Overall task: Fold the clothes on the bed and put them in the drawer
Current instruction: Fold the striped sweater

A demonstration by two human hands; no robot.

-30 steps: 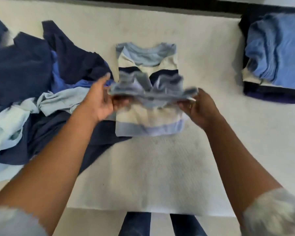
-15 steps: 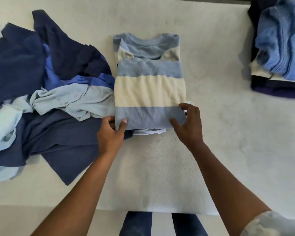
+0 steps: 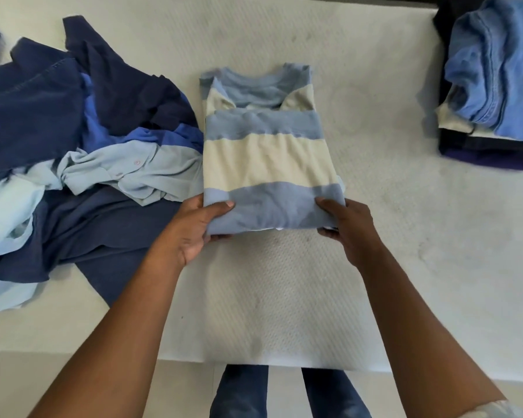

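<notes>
Both the left hand (image 3: 196, 228) and right hand (image 3: 349, 228) pinch near corners of the striped shirt (image 3: 269, 159) on the bed (image 3: 411, 212).

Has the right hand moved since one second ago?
Yes. Against the folded stack, the right hand has come nearer to the person, from the middle of the striped shirt to its near edge.

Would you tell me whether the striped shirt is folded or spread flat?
Folded: the striped shirt lies doubled over itself, its collar showing beyond the fold.
</notes>
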